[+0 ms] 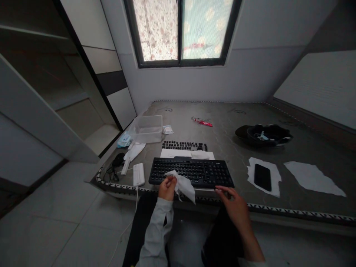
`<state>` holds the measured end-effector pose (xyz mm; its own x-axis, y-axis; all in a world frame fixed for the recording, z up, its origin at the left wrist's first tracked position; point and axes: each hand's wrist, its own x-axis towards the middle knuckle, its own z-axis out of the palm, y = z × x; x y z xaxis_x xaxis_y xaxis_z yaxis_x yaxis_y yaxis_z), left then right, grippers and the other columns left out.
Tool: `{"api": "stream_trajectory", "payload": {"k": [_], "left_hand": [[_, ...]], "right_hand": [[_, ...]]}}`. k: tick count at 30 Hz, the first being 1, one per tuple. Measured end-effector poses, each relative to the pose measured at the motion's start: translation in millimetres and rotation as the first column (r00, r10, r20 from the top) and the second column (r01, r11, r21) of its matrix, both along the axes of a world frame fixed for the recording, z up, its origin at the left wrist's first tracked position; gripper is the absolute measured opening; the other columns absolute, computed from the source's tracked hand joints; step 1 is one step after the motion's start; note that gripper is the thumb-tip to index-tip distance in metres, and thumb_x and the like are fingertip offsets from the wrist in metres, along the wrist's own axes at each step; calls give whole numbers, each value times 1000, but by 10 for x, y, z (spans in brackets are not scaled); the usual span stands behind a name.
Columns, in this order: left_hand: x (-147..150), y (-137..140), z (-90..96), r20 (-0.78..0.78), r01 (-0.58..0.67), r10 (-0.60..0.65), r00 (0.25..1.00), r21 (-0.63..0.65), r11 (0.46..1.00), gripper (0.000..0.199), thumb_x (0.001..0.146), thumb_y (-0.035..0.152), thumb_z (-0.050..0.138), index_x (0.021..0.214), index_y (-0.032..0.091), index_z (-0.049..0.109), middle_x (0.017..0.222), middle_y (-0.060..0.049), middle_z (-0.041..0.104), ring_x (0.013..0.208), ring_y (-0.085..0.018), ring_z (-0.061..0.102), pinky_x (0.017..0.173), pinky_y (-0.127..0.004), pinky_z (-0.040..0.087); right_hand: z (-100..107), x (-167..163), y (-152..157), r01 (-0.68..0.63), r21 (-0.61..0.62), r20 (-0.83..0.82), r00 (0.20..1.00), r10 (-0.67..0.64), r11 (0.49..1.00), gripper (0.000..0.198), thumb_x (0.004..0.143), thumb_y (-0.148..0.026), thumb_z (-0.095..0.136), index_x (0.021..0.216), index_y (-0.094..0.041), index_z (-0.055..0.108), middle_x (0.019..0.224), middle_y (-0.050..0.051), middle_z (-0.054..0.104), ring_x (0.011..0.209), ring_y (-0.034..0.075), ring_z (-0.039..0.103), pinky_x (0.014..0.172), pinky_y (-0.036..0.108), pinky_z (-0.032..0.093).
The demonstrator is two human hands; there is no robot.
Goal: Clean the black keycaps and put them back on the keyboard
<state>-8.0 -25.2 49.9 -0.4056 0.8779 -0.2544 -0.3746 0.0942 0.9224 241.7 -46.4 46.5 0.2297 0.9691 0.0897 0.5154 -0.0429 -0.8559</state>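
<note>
Step in hand, in my judgement: work w/ a white tissue [187,186] at the black kbd [205,172], poss. wiping. L hand [167,188] had the tissue pinched btwn thumb & fingers; grip closed, tissue hanging loose to the right of the fingers. R hand [235,204] had its fingertips at the kbd's front edge, near the right-hand corner; could not tell whether it gripped the edge or merely touched it.

Next move, as judged, called for a steady kbd under the R hand and the tissue bunched tighter in the L, since a loose end would drag over the keys.

Position: kbd lay flat near the front edge of the grey padded surface [222,111], long side toward the person. Tissue's upper part overlapped the kbd's front rows in view, left of centre; contact w/ keys not verifiable. L hand was at the front edge, left of centre. Behind the kbd: white sheet [167,152], then rows of dark keys [183,145]. Phone [262,177] lay well apart, to the right.
</note>
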Motion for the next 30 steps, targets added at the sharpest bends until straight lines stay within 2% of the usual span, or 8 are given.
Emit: {"api": "stream_trajectory", "payload": {"k": [5,9,18,23,30], "left_hand": [[-31,98,-164,60,-8,7,998,8,1000,49,45,49,87,73,15,66,53,3,67,48,-10,56,50,-20,39],[-50,156,-236,70,-23,23,997,9,1000,50,46,52,86,71,15,65,55,1,69,50,-11,58,52,-20,40],[-84,178,-277,88,-13,13,996,0,1000,50,47,54,84,72,15,65,55,0,68,51,-11,56,53,-21,39],[-78,182,-269,101,-13,14,995,-11,1000,50,47,54,84,73,15,64,56,1,68,50,-11,54,52,-21,38],[-111,171,-309,90,-22,24,996,-20,1000,50,48,53,84,73,14,66,56,1,68,50,-10,54,51,-21,38]], "right_hand": [[-32,-82,411,-29,-42,185,982,37,999,45,77,-63,57,90,-26,78,87,5,69,84,24,63,86,41,40],[-50,-171,566,-59,-105,288,954,87,993,44,78,-63,54,89,-29,79,87,5,70,88,26,63,84,42,36],[-97,-223,659,-14,-213,395,913,99,977,32,78,-56,59,85,-33,80,92,5,74,95,31,65,76,39,39],[-69,-243,667,11,-267,387,917,97,964,30,77,-56,60,85,-35,80,98,5,74,101,33,64,83,44,38],[-95,-250,633,23,-224,354,934,59,974,31,76,-57,61,84,-34,79,101,4,75,102,32,64,87,44,38]]}}
